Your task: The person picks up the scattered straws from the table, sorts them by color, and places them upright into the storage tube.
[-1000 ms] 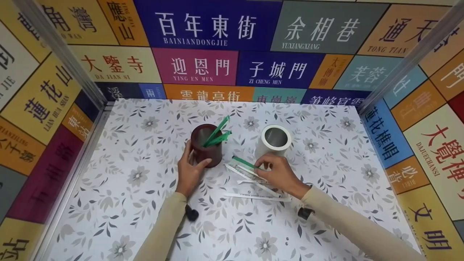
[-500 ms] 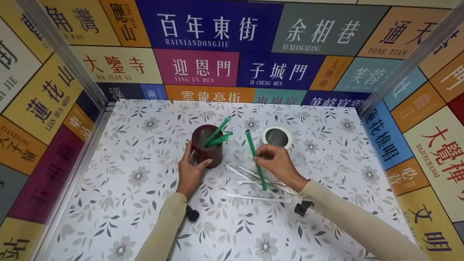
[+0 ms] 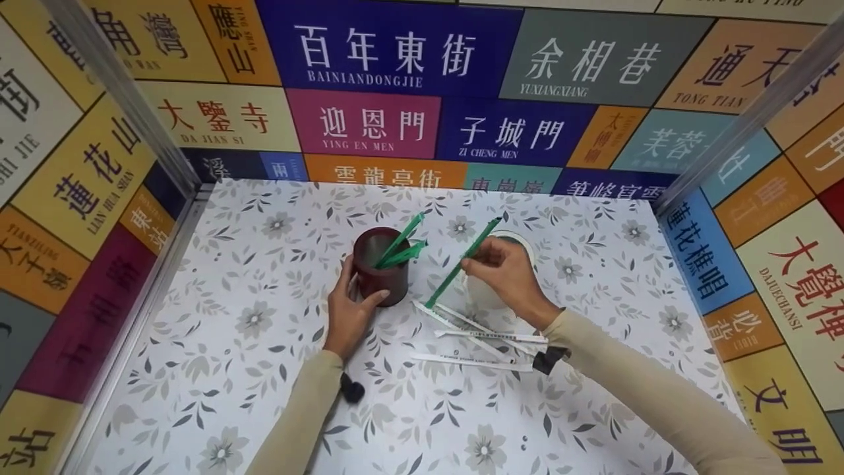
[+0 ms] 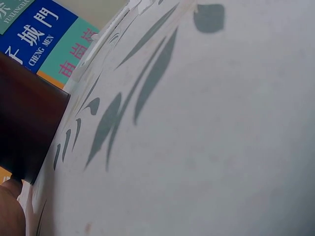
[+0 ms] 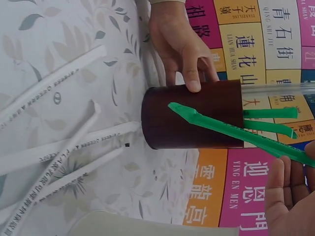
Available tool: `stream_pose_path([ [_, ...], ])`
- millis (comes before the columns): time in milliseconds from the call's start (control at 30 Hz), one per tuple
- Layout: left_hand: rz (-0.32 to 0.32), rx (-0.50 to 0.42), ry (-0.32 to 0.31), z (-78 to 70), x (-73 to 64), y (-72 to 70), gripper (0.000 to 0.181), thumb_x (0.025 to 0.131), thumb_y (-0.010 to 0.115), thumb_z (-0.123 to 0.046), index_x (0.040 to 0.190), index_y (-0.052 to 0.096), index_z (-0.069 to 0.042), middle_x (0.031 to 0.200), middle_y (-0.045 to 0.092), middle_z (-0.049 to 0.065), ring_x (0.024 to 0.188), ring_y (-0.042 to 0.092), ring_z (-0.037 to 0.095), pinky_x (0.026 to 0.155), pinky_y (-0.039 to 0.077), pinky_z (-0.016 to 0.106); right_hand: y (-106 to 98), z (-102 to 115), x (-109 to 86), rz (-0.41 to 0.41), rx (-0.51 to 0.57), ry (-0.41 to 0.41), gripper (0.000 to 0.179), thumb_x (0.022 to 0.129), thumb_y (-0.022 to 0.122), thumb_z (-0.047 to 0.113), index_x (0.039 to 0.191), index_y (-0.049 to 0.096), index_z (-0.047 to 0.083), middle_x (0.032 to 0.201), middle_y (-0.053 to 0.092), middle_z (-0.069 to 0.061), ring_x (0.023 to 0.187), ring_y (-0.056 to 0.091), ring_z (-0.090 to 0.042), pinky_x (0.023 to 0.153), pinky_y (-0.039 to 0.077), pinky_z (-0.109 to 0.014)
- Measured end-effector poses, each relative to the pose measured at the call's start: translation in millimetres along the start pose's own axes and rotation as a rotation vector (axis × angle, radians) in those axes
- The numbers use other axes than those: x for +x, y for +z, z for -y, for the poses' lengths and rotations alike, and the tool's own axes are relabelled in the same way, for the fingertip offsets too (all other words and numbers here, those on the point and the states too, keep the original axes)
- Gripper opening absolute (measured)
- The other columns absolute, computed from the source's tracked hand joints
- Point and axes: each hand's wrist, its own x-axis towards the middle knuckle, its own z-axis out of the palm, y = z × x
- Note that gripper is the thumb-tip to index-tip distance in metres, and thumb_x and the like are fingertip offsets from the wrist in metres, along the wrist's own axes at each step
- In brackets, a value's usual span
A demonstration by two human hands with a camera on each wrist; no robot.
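My left hand grips a dark red cylindrical cup, thumb along its near side. Two green paper-wrapped straws lean out over the cup's right rim. Between right thumb and fingers, my right hand pinches another green wrapped straw, tilted with its top to the right. In the right wrist view this straw passes in front of the red cup. A white cup stands behind my right hand, its mouth mostly hidden. Only a thumb of my left hand shows in the left wrist view.
Several white paper-wrapped straws lie partly crossed on the table in front of the cups. The tabletop has a floral print. Panels with large lettering rise at the back and both sides.
The right hand has lifted the green straw from among the white ones, turned it upright, and tilted its top to the right. The left hand keeps its hold on the red cup.
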Motion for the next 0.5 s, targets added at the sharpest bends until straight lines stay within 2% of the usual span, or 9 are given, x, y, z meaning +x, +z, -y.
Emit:
stream_pose_path([
  [67,0.002,-0.001,-0.003,0.7,0.3,0.0,0.104,0.091,0.094,-0.022,0.175,0.033,-0.020,0.177,0.035,0.000,0.162,0.037,0.028,0.131,0.035,0.038,-1.8,2.7,3.9,-0.017,0.006,-0.008,0.012,0.097,0.083,0.005,0.103,0.078,-0.004,0.097,0.078,-0.019,0.087,0.075,-0.028,0.081,0.064,-0.034],
  [200,0.001,-0.002,-0.007,0.7,0.6,-0.1,0.105,0.091,0.094,-0.022,0.175,0.032,-0.017,0.177,0.035,0.000,0.161,0.038,0.027,0.131,0.035,0.035,-5.8,8.1,13.2,-0.055,0.003,-0.015,0.016,0.097,0.083,0.007,0.104,0.077,-0.006,0.096,0.078,-0.020,0.085,0.074,-0.026,0.078,0.063,-0.032],
  [333,0.003,-0.005,-0.015,-1.1,0.8,0.2,0.105,0.091,0.094,-0.021,0.175,0.031,-0.016,0.178,0.033,0.004,0.162,0.037,0.029,0.132,0.034,0.038,-8.4,13.7,21.9,-0.103,-0.008,-0.031,0.016,0.097,0.084,0.009,0.102,0.078,-0.005,0.093,0.078,-0.018,0.080,0.071,-0.024,0.065,0.055,-0.027],
  [433,0.004,-0.005,-0.023,-1.4,1.3,-0.1,0.105,0.091,0.094,-0.022,0.176,0.031,-0.018,0.179,0.033,0.005,0.163,0.035,0.031,0.132,0.032,0.040,-8.8,17.4,28.2,-0.133,0.008,-0.056,0.012,0.097,0.084,0.007,0.101,0.079,-0.002,0.091,0.077,-0.016,0.079,0.071,-0.027,0.064,0.054,-0.027],
  [500,0.002,-0.007,-0.023,-1.5,1.2,-0.4,0.105,0.091,0.094,-0.021,0.176,0.031,-0.019,0.179,0.033,0.005,0.163,0.035,0.032,0.133,0.032,0.041,-7.7,19.6,32.6,-0.151,0.021,-0.073,0.012,0.097,0.084,0.006,0.102,0.078,-0.004,0.092,0.078,-0.015,0.082,0.073,-0.028,0.070,0.058,-0.029],
])
